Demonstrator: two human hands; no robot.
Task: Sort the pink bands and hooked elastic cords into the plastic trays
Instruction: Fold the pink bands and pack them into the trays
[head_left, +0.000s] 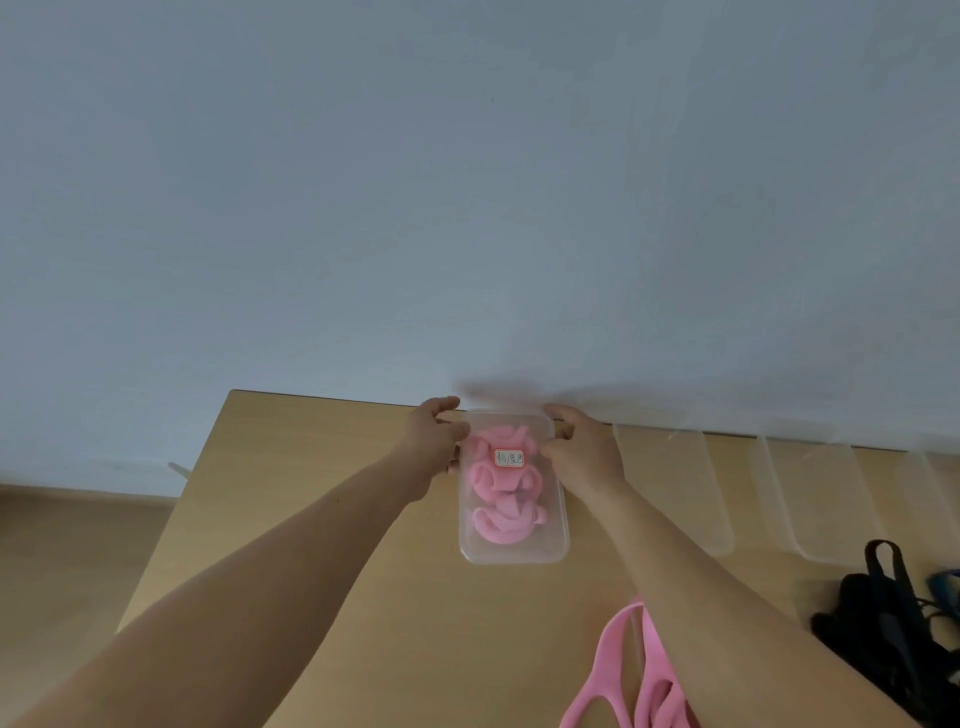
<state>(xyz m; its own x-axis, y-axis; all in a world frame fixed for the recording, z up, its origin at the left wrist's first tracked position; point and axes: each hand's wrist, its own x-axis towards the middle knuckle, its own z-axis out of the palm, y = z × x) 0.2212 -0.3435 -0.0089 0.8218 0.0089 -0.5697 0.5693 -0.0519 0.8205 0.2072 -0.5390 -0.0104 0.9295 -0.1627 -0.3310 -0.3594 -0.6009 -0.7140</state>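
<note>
Both hands grip the far end of a labelled clear tray (514, 553) on the tabletop (291, 441): the left hand (434, 441) curls round its left edge, the right hand (582, 452) round its right. Coiled pink bands (498, 525) lie inside. More clear trays (675, 493) lie to the right, with loose pink bands (654, 675) and black hooked cords (883, 618) nearer.

Just beyond your grip on the tray (511, 545), the wall (467, 208) closes the far side. Right of the grip, empty trays (675, 488) stand side by side. Left of it the table (311, 467) lies open. Nearer you, loose pink bands (618, 675) and black cords (883, 618) lie to the right.
</note>
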